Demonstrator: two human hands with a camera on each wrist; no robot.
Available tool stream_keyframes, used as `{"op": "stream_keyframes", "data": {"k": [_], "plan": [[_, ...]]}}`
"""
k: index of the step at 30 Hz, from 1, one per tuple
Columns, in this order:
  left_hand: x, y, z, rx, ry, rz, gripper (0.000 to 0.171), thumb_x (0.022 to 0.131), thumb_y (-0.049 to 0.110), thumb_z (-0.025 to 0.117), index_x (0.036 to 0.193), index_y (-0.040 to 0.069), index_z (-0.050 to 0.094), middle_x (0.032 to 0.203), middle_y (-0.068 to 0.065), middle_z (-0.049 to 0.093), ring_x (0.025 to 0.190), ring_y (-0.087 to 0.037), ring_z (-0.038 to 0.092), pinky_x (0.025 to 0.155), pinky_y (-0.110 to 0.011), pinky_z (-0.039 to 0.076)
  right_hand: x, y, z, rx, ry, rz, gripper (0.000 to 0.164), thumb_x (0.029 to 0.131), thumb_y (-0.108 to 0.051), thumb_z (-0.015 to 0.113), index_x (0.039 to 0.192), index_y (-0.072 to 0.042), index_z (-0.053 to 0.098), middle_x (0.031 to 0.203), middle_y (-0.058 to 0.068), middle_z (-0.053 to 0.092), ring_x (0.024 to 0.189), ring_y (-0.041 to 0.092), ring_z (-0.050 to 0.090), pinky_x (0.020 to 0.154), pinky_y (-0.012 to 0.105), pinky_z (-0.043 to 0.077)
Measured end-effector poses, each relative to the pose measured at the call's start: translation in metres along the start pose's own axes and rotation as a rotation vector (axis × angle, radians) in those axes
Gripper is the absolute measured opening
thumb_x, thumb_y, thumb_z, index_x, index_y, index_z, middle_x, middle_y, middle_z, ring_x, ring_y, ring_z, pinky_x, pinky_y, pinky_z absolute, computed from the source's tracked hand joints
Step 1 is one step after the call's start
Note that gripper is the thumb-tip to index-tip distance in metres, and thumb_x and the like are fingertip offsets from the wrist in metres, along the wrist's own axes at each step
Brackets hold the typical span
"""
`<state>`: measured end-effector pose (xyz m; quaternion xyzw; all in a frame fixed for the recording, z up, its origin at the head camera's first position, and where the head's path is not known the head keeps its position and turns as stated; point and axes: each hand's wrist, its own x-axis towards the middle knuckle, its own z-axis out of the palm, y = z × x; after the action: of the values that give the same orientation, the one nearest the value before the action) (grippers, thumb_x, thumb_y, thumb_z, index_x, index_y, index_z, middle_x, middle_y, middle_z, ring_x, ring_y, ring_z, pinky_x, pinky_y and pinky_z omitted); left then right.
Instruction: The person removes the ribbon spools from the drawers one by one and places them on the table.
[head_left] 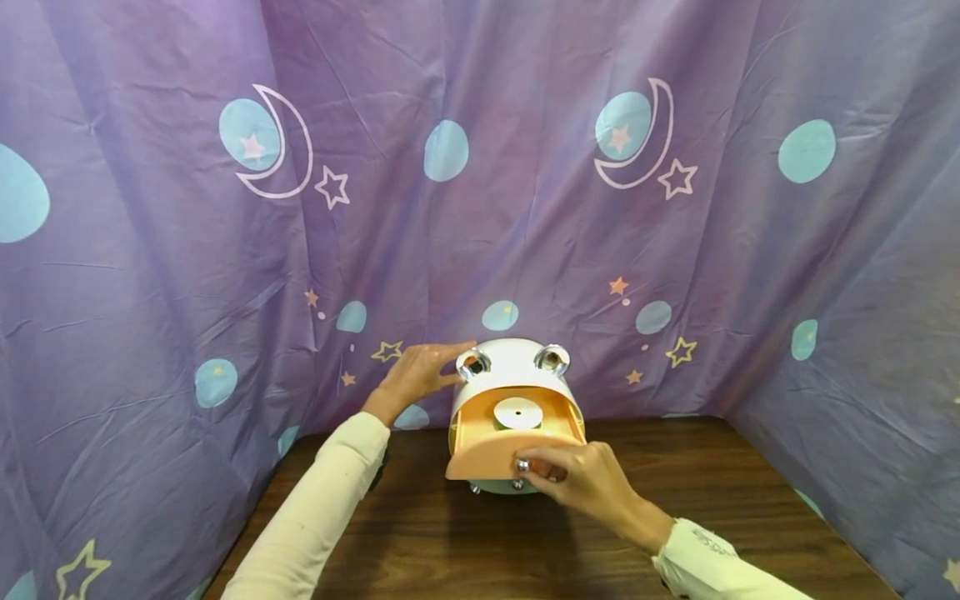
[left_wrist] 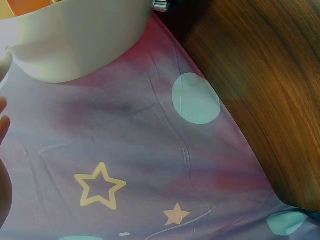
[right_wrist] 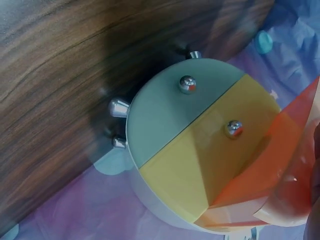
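Note:
A small round white cabinet (head_left: 517, 357) with two shiny round bumps on top stands on the wooden table. Its orange top drawer (head_left: 480, 457) is pulled out, and a white disc (head_left: 518, 412) with a small dark centre lies inside. My right hand (head_left: 592, 483) pinches the silver knob (head_left: 522, 465) on the drawer front. Against the cabinet's upper left, beside one bump, rests my left hand (head_left: 422, 372) with its fingers extended. The right wrist view shows a yellow middle drawer (right_wrist: 175, 170) and a green bottom drawer (right_wrist: 165, 107), both closed, each with a silver knob.
Short silver feet (right_wrist: 119, 108) hold the cabinet above the brown wooden table (head_left: 405, 533). Right behind it hangs a purple curtain (head_left: 517, 250) with moons and stars, which also runs along both sides of the table.

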<state>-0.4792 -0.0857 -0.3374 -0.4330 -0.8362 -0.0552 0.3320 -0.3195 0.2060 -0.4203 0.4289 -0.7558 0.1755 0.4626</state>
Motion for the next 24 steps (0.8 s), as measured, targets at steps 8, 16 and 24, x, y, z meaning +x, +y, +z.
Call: {"op": "stream_keyframes", "data": {"k": [8, 16, 24], "plan": [[0.000, 0.002, 0.000, -0.017, -0.003, -0.004, 0.066, 0.084, 0.032, 0.089, 0.144, 0.018, 0.064, 0.129, -0.003, 0.072, 0.096, -0.022, 0.077, 0.073, -0.034, 0.063, -0.005, -0.004, 0.000, 0.027, -0.003, -0.015, 0.038, 0.069, -0.014, 0.094, 0.103, -0.026, 0.081, 0.074, -0.017, 0.073, 0.061, -0.006, 0.064, 0.056, 0.009, 0.051], [-0.003, 0.002, 0.002, 0.002, 0.010, 0.014, 0.066, 0.084, 0.035, 0.088, 0.143, 0.017, 0.065, 0.130, -0.003, 0.072, 0.098, -0.022, 0.076, 0.073, -0.035, 0.063, -0.014, -0.007, 0.003, 0.004, -0.014, -0.004, 0.038, 0.068, -0.016, 0.094, 0.101, -0.029, 0.080, 0.070, -0.020, 0.069, 0.060, -0.009, 0.061, 0.052, 0.011, 0.049], [-0.001, -0.001, 0.003, -0.007, 0.021, 0.014, 0.066, 0.083, 0.031, 0.090, 0.143, 0.019, 0.066, 0.128, -0.002, 0.073, 0.095, -0.022, 0.077, 0.071, -0.034, 0.063, -0.015, -0.006, 0.003, 0.015, -0.017, 0.011, 0.037, 0.069, -0.016, 0.093, 0.101, -0.029, 0.080, 0.070, -0.021, 0.069, 0.060, -0.009, 0.060, 0.054, 0.011, 0.049]]}}
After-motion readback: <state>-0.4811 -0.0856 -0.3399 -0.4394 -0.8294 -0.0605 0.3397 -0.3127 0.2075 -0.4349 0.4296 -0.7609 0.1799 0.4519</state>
